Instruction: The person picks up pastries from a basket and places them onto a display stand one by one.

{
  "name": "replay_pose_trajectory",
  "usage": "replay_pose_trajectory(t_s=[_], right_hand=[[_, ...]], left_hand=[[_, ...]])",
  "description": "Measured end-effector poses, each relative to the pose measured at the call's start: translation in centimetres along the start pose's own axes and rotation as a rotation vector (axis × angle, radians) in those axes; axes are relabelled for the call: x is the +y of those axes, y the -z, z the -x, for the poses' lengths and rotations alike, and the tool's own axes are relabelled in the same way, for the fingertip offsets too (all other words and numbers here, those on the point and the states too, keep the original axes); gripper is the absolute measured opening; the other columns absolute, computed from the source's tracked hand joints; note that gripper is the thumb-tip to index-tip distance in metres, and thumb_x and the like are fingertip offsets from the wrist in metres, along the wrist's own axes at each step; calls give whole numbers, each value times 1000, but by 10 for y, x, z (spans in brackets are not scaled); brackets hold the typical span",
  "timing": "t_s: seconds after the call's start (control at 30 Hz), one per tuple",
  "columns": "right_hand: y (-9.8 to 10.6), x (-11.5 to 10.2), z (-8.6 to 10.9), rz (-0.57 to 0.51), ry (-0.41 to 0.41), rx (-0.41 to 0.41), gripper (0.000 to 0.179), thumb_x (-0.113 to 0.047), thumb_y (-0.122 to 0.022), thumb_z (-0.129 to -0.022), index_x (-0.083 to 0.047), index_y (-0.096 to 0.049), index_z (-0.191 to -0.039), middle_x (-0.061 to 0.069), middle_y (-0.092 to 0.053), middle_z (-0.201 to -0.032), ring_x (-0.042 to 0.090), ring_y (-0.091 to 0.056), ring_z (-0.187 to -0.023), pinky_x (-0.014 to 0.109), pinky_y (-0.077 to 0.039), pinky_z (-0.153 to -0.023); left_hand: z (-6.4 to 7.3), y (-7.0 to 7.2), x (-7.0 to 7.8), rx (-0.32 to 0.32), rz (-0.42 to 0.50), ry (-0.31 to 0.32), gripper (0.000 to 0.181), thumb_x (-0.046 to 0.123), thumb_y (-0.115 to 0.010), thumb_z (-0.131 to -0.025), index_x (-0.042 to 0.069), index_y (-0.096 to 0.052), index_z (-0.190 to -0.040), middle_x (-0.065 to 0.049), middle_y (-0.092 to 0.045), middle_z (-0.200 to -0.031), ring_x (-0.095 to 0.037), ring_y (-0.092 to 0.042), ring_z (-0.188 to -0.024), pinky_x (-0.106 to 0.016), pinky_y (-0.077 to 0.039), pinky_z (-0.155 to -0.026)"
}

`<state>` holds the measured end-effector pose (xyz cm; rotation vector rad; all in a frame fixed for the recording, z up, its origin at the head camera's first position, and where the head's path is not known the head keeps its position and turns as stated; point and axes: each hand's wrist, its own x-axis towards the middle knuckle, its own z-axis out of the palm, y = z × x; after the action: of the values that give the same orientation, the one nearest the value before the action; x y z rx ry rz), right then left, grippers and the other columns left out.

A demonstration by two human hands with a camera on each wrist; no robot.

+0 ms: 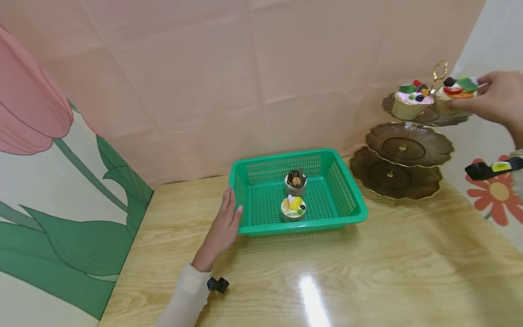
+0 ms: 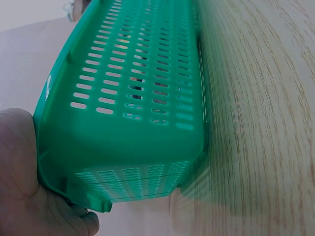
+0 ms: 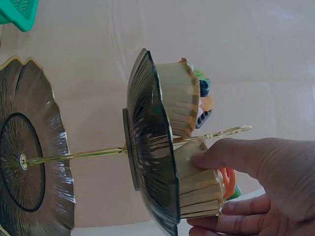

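My right hand (image 1: 498,97) grips a cupcake (image 3: 199,194) with fruit topping by its pale pleated wrapper, thumb on one side and fingers on the other. Its base is right at the top tier (image 1: 445,121) of a brown, gold-edged stand. Beside it on that tier is another cupcake (image 1: 406,108) with pink cream and fruit. At the left end of a green plastic basket (image 1: 302,224), my left hand (image 1: 220,227) touches the rim with straight fingers. Inside the basket are a chocolate-topped cupcake (image 1: 295,185) and a cupcake with yellow fruit (image 1: 293,210).
Below the top tier, the stand has a middle tier (image 1: 402,147) and a wider bottom tier (image 1: 388,181). A gold handle (image 1: 440,70) rises from its top. Behind the wooden table (image 1: 261,277) is a pink wall covering (image 1: 196,91); a flower-patterned wall flanks the right side.
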<state>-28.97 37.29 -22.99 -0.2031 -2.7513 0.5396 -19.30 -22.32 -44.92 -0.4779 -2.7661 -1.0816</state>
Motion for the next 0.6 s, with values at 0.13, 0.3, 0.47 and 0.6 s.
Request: replay_pose_trajectory(t_s=[0.13, 0.3, 0.47, 0.6], right_hand=[[-1, 1, -3, 6, 0, -22, 76, -30, -71, -89, 27, -39, -128, 48, -51, -100, 53, -53, -80, 35, -37, -53], [-2, 0, -4, 10, -19, -61, 80, -32, -69, -92, 27, -35, -133, 50, -50, -107, 57, -56, -83, 33, -39, -49], [1, -5, -3, 26, -18, -83, 82, -33, -67, -94, 26, -31, -139, 50, -48, -115, 59, -55, -88, 33, -39, -50], [2, -6, -2, 41, -2, -93, 78, -32, -66, -95, 24, -35, -139, 47, -52, -106, 51, -55, -79, 36, -39, -53]], left_hand=[[0, 0, 0, -4, 6, -4, 61, 29, -30, -114, -2, -7, -161, -13, 4, -170, -25, 2, -156, -48, -11, -123], [1, 0, 0, -15, 9, -5, 63, 33, -28, -114, -2, -6, -161, -13, 5, -170, -25, 2, -156, -48, -11, -122], [0, 2, -1, -17, 11, -3, 63, 33, -28, -114, -1, -6, -161, -11, 6, -170, -22, 3, -156, -49, -11, -123], [2, 5, 1, -21, 16, -1, 62, 30, -29, -114, -2, -6, -161, -11, 6, -170, -23, 3, -155, -49, -11, -123]])
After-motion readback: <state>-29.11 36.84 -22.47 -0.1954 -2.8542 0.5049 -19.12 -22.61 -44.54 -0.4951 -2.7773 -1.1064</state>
